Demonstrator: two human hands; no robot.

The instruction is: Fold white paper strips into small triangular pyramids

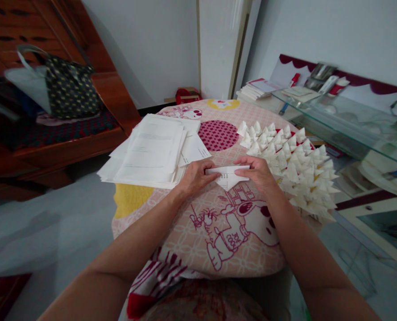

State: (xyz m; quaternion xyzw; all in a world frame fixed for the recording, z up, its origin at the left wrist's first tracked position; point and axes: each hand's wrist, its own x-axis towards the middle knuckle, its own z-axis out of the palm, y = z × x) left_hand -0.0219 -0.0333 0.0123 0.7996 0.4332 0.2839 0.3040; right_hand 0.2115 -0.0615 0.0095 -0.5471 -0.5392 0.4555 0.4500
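Both my hands hold a small folded piece of white paper over a pink cartoon-printed cloth. My left hand pinches its left end with closed fingers. My right hand pinches its right end. The paper has a pointed fold hanging down at its middle. A pile of several folded white paper triangles lies just right of my right hand. A stack of white printed sheets lies to the left of my left hand.
A glass-topped table with books, a pen and containers stands at the right. A dark patterned bag rests on a wooden bench at the left. The floor is grey tile, and a red object sits by the far wall.
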